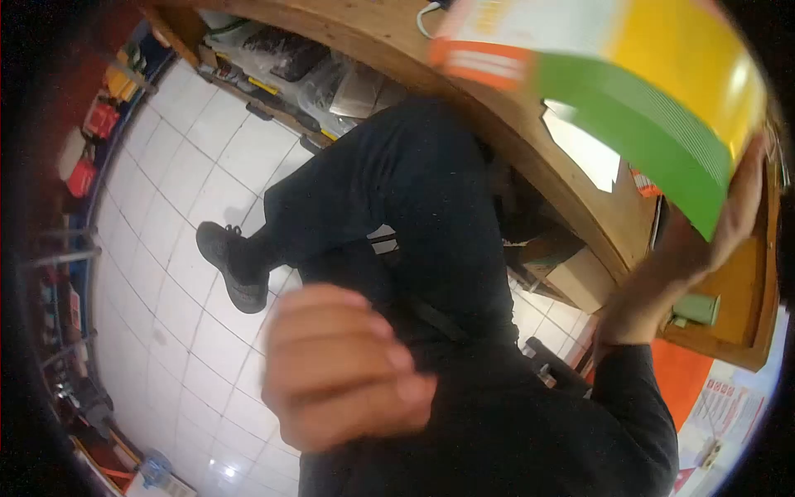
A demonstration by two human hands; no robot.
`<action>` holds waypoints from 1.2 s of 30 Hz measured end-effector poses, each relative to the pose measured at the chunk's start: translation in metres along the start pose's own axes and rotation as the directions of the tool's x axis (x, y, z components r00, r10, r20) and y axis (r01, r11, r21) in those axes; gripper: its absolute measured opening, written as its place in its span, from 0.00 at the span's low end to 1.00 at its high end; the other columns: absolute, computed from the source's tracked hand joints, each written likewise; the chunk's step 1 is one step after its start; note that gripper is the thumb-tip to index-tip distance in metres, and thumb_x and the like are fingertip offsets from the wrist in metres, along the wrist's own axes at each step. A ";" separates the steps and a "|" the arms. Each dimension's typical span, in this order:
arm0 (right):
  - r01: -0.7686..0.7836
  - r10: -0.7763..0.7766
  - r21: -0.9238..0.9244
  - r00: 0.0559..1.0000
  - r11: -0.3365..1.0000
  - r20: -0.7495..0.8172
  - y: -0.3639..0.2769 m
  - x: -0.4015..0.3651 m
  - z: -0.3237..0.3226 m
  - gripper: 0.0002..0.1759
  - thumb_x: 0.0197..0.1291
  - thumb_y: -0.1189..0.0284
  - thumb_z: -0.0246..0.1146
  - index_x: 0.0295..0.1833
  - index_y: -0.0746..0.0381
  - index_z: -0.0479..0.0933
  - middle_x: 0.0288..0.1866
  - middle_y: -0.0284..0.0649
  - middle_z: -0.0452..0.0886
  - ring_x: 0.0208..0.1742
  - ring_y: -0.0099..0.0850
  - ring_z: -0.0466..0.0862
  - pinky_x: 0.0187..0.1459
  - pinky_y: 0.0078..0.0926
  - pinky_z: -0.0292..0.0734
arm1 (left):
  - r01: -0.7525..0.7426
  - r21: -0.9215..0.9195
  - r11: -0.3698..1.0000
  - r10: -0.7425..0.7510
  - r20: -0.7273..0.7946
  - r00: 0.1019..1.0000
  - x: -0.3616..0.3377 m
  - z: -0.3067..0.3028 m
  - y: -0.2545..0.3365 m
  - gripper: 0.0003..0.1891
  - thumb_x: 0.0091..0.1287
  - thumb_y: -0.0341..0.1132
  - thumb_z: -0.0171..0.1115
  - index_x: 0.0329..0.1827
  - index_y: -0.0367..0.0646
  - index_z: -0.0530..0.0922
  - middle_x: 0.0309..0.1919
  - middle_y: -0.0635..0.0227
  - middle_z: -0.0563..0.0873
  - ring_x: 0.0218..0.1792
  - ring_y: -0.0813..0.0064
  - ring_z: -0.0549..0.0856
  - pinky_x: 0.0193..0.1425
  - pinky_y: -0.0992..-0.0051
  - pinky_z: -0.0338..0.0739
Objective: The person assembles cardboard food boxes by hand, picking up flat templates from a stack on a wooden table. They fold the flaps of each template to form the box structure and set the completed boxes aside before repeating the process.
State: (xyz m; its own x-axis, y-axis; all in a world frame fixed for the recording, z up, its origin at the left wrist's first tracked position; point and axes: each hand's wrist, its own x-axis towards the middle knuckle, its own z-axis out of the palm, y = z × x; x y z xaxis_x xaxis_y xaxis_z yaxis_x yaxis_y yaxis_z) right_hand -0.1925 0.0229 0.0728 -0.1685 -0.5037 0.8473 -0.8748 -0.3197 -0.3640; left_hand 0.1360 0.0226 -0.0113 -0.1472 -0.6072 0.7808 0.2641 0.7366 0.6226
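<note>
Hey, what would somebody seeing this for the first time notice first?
The bright package, yellow, green and orange, fills the top right, gripped at its lower edge by the right hand beside the wooden desk. In the lower middle the left hand looms large and blurred, fingers curled, with a black-trousered leg and dark shoe over the white tiled floor behind it.

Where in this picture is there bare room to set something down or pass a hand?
Bare: the tiled floor between the shoe and the racks at far left; a hand could pass there. Crowded: the bags under the desk, and the desk top, taken by paper and the box in the right hand. The left hand hangs curled over the lap.
</note>
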 end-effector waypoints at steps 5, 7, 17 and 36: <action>-0.561 -0.104 0.826 0.820 0.053 0.563 -0.119 -0.002 0.127 0.30 0.58 0.80 0.70 0.65 0.68 0.69 0.50 0.49 0.83 0.43 0.32 0.87 0.46 0.27 0.85 | 0.023 0.769 0.639 0.350 -0.318 0.881 0.024 -0.007 -0.016 0.23 0.54 0.36 0.82 0.49 0.35 0.83 0.56 0.54 0.79 0.55 0.58 0.81 0.51 0.64 0.83; -0.529 -0.143 0.829 0.848 -0.181 0.510 -0.147 -0.002 0.160 0.22 0.57 0.83 0.69 0.57 0.68 0.73 0.40 0.44 0.83 0.41 0.23 0.85 0.40 0.20 0.81 | 0.230 0.759 0.609 0.322 -0.502 0.803 0.019 -0.032 -0.007 0.17 0.64 0.36 0.75 0.48 0.33 0.82 0.51 0.53 0.81 0.53 0.57 0.83 0.52 0.66 0.82; -0.489 0.029 0.872 0.872 -0.008 0.489 -0.222 -0.051 0.253 0.09 0.56 0.80 0.72 0.42 0.70 0.82 0.35 0.41 0.81 0.37 0.26 0.83 0.41 0.25 0.79 | 0.146 0.917 0.372 0.330 -0.278 0.902 0.035 -0.109 0.018 0.08 0.56 0.18 0.73 0.37 0.38 0.85 0.43 0.60 0.84 0.45 0.65 0.84 0.51 0.70 0.81; -0.691 -0.370 0.677 0.716 -0.254 0.592 -0.191 -0.079 0.261 0.18 0.64 0.80 0.69 0.59 0.67 0.79 0.51 0.40 0.86 0.50 0.24 0.86 0.54 0.25 0.82 | 0.232 0.797 0.557 0.011 -0.287 0.958 0.032 -0.122 0.029 0.06 0.56 0.27 0.77 0.36 0.39 0.89 0.38 0.62 0.85 0.40 0.70 0.84 0.43 0.73 0.79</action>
State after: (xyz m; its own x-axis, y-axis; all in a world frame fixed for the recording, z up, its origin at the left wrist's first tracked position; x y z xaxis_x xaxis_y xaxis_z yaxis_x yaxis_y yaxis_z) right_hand 0.1066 -0.0857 -0.0256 0.4720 -0.7175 0.5123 0.6460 -0.1140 -0.7548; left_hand 0.2551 -0.0117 0.0260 0.1354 -0.6587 0.7401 -0.6470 0.5069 0.5695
